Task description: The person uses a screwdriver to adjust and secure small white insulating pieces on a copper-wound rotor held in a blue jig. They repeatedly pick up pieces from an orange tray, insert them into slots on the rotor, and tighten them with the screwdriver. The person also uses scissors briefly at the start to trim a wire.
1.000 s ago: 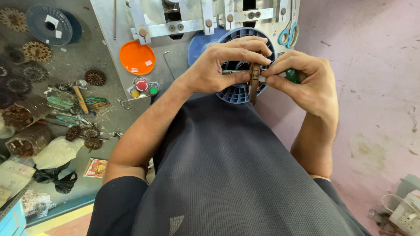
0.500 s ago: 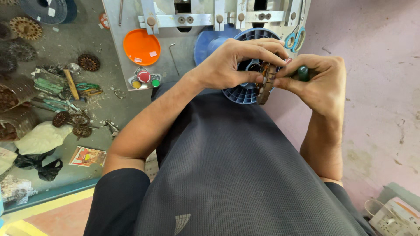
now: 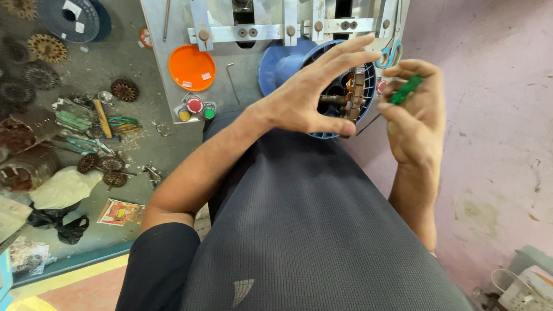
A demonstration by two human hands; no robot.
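We look down over a dark ribbed shirt (image 3: pixel 322 230) at both hands raised in front of a round blue frame (image 3: pixel 299 66) on a grey machine panel (image 3: pixel 164 52), and that frame is our landmark. The left hand (image 3: pixel 311 98) is spread wide, fingers fanned across the frame's opening, its thumb pressing the lower edge of a brown slotted motor core (image 3: pixel 358 95) that stands on edge just inside the right part of the frame; copper winding shows beside the core, and a dark shaft (image 3: pixel 331 99) points left from it. The right hand (image 3: pixel 416 112), just right of the frame, is curled narrow around a small green tool (image 3: pixel 406 90), pinched between thumb and fingertips; a thin dark wire (image 3: pixel 368 124) runs from below that hand toward the frame's lower rim. Above the frame's right edge hang blue-handled scissors (image 3: pixel 387 55). Left of the frame sits an orange disc (image 3: pixel 192 68), with red, yellow and green push buttons (image 3: pixel 196 108) under it. Further left of the frame, the bench (image 3: pixel 86 155) carries rusty toothed discs (image 3: pixel 124 90), more green hand tools (image 3: pixel 72 121) and a white cloth (image 3: pixel 63 187). Right of the frame we see a pink floor (image 3: pixel 495 126).
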